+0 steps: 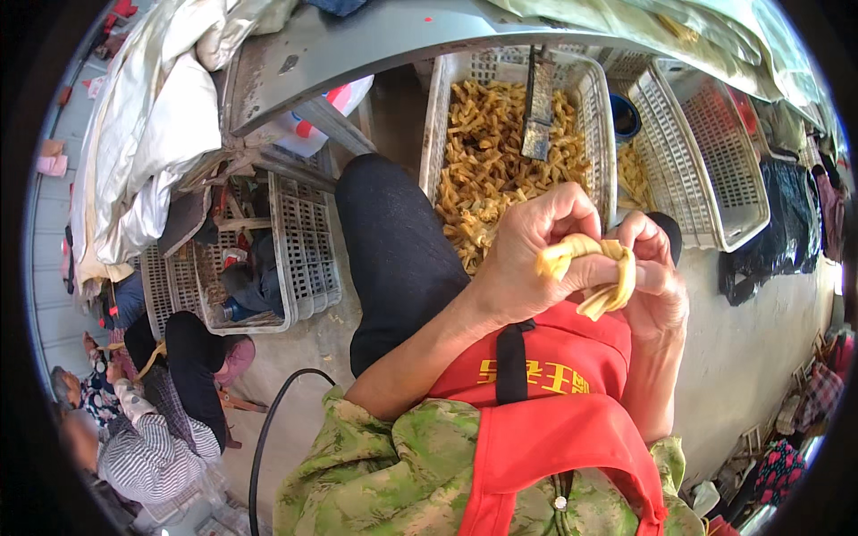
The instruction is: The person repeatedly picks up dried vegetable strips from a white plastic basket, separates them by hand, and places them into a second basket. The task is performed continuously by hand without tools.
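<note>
A yellow, flat, pliable strip (620, 278) is looped around a finger between my two hands, in front of my red apron. My left hand (546, 254) holds the looped strip, one end sticking out to the left. My right hand (653, 275) pinches the strip at the right side of the loop. Beyond my hands, a white plastic crate (432, 127) holds many knotted yellow-brown pieces (493, 147). A dark, worn metal bar (538, 107) reaches down over these pieces from the crate's far side.
A grey table edge (375, 40) runs above the crate. More plastic crates stand at right (697, 181) and left (312, 248). A black plastic bag (771, 228) lies at right. Other people sit at lower left (154, 455), one in a striped top. A black cable (258, 442) curves beside me.
</note>
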A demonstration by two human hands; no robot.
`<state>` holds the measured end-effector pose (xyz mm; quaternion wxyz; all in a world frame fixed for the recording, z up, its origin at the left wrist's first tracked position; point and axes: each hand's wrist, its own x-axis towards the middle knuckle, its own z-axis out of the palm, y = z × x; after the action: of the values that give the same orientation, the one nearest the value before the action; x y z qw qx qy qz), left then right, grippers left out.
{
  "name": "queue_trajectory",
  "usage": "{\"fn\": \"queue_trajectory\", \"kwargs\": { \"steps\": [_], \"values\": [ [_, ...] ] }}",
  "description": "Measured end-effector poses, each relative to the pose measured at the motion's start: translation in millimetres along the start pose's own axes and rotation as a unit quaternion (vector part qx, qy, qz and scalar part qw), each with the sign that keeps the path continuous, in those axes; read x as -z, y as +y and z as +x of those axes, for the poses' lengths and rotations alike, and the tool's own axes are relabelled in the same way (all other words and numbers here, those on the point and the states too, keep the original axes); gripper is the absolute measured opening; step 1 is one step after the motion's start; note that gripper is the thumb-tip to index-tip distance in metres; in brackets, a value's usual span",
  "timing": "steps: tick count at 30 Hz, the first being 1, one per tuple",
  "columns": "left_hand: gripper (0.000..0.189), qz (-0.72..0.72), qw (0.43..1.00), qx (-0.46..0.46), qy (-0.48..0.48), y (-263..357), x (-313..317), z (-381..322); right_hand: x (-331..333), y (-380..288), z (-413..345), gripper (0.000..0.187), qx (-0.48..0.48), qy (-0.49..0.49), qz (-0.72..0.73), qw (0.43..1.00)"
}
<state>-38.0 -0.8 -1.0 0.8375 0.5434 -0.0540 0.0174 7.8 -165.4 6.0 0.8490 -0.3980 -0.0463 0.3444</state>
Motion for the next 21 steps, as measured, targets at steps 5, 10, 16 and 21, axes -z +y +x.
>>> {"fn": "queue_trajectory", "kwargs": {
  "steps": [5,10,16,21],
  "values": [
    [0.021,-0.075,0.988,-0.046,0.124,18,5,0,-20,-2,-16,0.016,0.057,-0.001,-0.064,0.996],
    [0.056,-0.29,0.952,0.083,0.043,5,-9,4,-25,2,-13,0.016,0.163,0.121,-0.258,0.944],
    [0.013,-0.255,0.959,0.086,0.092,-1,-7,5,-19,-2,1,0.025,0.399,0.073,-0.612,0.678],
    [0.017,-0.108,0.982,0.152,-0.034,-1,11,17,-10,-24,34,0.041,0.374,-0.077,-0.779,0.498]
  ]
}}
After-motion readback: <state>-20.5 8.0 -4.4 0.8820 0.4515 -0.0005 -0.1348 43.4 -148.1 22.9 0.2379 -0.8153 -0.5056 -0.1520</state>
